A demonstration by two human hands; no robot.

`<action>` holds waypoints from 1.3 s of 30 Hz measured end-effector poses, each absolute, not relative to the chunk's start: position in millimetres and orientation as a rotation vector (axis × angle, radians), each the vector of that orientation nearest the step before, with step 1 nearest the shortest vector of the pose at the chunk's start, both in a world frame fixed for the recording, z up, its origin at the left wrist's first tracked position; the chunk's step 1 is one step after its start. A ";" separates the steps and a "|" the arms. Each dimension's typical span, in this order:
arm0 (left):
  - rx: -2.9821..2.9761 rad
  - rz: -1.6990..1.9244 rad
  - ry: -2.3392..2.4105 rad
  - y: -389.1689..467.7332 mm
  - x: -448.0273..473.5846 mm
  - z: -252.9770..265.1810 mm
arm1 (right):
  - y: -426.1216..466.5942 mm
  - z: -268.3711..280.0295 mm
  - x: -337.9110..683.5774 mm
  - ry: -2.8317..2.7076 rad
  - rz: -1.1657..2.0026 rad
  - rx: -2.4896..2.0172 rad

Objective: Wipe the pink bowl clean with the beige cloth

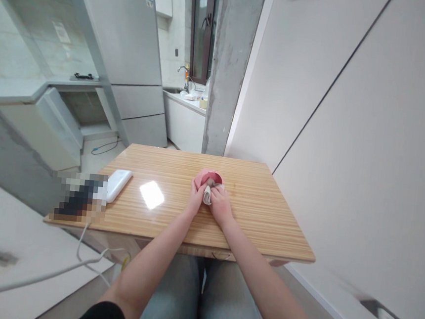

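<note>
A pink bowl-like container (204, 175) is at the middle of the wooden table, its round mouth tilted toward me. My left hand (196, 196) is closed around its left side, with the fingers partly hidden. My right hand (220, 202) is closed on a light grey cloth (207, 195) at the container's mouth. A rolled end of the cloth sticks out between my hands, and a brownish part goes inside the rim. The container's lower part is hidden behind my hands.
The wooden table (267, 219) stands before me. A white flat box (119, 183) lies at its left, beside a blurred-out dark item (78, 200). A white cable (81, 240) hangs off the left front edge. A white wall (346, 166) rises on the right; a fridge (134, 38) stands beyond.
</note>
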State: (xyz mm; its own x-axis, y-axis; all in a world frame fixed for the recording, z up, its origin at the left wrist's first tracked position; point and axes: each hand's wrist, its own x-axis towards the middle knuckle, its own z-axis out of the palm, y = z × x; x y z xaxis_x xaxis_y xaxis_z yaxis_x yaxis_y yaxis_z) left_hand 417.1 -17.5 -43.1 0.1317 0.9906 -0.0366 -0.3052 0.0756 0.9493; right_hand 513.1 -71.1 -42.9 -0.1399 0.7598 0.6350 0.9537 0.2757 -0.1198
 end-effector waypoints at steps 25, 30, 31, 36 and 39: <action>1.042 1.262 0.834 -20.4 406.1 -38.2 | -80.5 -38.2 525.9 -2.034 -0.382 -1.406; 1.033 1.262 0.887 -14.0 403.9 -35.0 | -79.6 -32.4 527.9 -2.096 -0.438 -1.410; 1.031 1.263 0.883 -13.1 403.7 -35.2 | -79.2 -32.6 525.3 -2.068 -0.439 -1.439; 0.916 1.338 0.781 -11.1 402.0 -37.5 | -77.2 -37.8 512.0 -2.069 -0.402 -1.421; 0.922 1.302 0.742 -10.5 401.1 -37.1 | -78.2 -35.7 518.0 -2.141 -0.393 -1.336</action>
State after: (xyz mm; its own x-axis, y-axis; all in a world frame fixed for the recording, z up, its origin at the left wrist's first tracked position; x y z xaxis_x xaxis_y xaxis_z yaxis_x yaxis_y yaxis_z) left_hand 401.1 -10.5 -37.1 0.1389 0.9892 0.0467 -0.4644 0.0234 0.8853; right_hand 518.0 -78.2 -35.7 -0.3306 0.7182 0.6122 0.8887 0.4552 -0.0541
